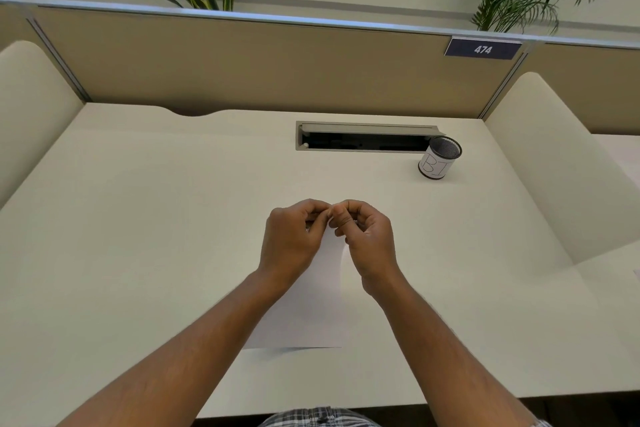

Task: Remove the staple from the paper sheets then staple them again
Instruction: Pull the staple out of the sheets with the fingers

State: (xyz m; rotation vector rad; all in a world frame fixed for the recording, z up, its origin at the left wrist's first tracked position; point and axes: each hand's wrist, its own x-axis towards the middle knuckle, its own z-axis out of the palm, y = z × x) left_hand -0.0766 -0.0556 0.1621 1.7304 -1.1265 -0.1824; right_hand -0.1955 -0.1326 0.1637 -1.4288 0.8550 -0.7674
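in the head view, the left hand (294,236) and the right hand (367,236) meet fingertip to fingertip over the far edge of the paper sheets (311,305), which lie on the desk (156,218) with that far edge lifted. both sets of fingers are curled and pinched onto the sheets' top edge, thumbs against forefingers. the sheets run long axis toward the person, trailing back from the fingers between the two wrists. the staple itself is too small to make out; it is presumably right at the pinch, equally near both hands. no stapler shows. a mesh cup (440,158) stands well beyond the right fingers.
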